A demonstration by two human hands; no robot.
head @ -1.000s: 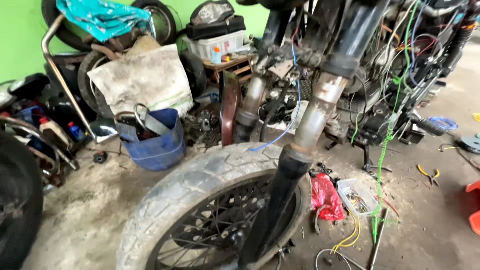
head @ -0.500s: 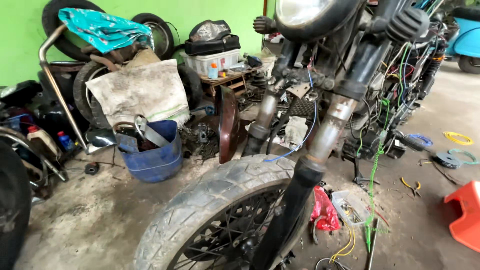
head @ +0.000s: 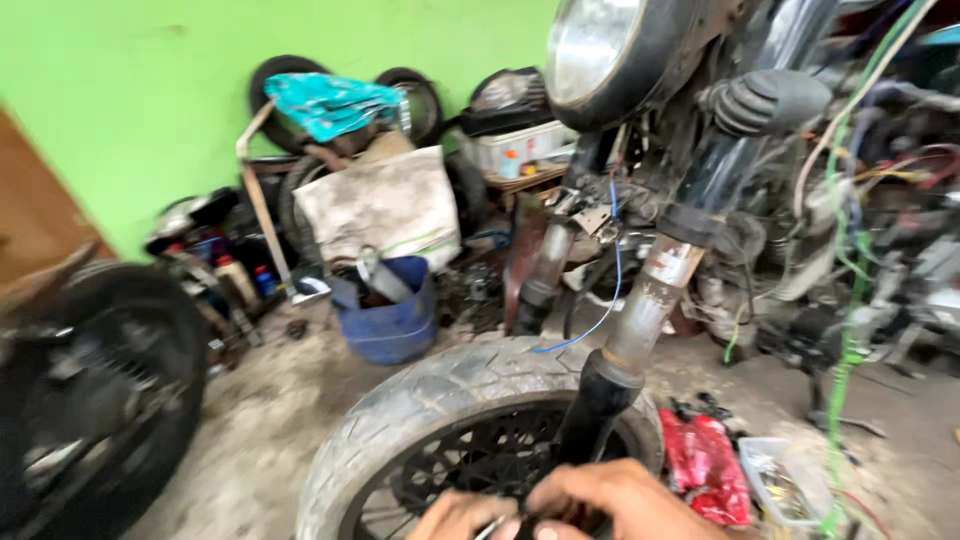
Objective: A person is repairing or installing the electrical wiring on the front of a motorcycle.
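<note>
While both my hands work low at the fork leg [head: 600, 400], the front wheel [head: 450, 440] fills the floor.
My right hand [head: 610, 500] is wrapped around the leg's base; my left hand [head: 465, 518] pinches a thin metal tool [head: 490, 527] just beside it.

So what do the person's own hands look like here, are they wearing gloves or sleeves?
Both hands are bare: no gloves, and no rings or watch show. Only the upper parts of the left hand and the right hand rise into the bottom edge of the picture, knuckles and fingers bent. No sleeve is in view; the wrists are cut off by the frame. The picture is blurred, so fine marks or dirt cannot be told.
</note>
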